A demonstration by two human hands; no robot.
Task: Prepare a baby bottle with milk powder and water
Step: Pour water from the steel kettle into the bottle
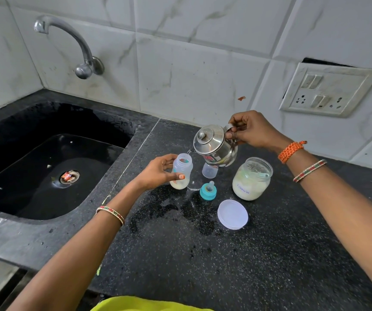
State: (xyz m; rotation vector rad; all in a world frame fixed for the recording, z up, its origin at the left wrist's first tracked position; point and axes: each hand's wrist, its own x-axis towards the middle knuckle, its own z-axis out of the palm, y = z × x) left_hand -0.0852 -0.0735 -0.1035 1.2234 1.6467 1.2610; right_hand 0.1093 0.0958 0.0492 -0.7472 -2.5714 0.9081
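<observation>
At the far left, a dark sink [52,167] sits set into the black speckled counter [247,265], with a tap [68,41] on the tiled wall above it. Moving right, my left hand [158,171] is wrapped around the baby bottle [181,171], steadying it upright on the counter with fingers and thumb closed on its side. The bottle is open at the top and already shows pale powder or milky liquid in its base, so I judge the powder step done. Just right of it and above, my right hand [250,131] grips the handle of a small steel kettle [215,144], tipped so its spout hangs just over the bottle's mouth; a thin trickle of water seems to be passing in. Below the kettle stands the clear bottle cap [209,170], and nearer me the teal teat ring [207,190]. Further right, the formula jar [251,178] stands open, scoop inside, its white lid [232,214] lying flat in front. Still left, I judge: finishing the pour, screwing on the teat, mixing.
</observation>
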